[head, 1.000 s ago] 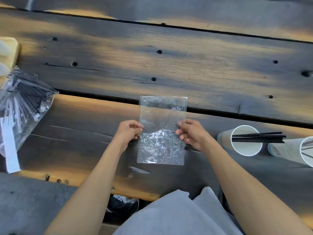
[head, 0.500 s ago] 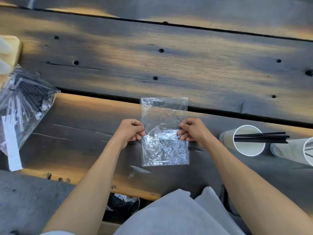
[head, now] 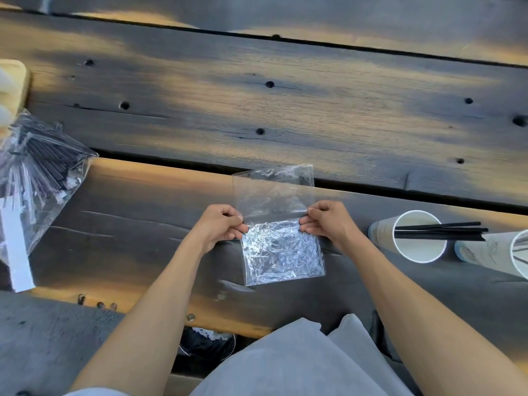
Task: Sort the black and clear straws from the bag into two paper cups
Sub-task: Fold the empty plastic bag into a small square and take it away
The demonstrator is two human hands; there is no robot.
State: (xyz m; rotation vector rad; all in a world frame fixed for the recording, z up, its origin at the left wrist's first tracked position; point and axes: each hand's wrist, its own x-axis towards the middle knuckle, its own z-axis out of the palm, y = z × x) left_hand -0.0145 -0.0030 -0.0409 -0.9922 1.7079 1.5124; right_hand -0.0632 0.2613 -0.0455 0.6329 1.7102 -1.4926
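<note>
an empty bag is pinched at both sides by left hand and right hand, now folded further; sorting looks done

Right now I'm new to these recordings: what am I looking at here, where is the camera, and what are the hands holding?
There is no machine. A camera worn on a person's head looks down at a wooden table. The left hand and right hand each pinch a side of an empty clear bag. At far left lies another bag of straws. At right, one paper cup holds black straws; a second cup lies beside it, partly cut off.
</note>
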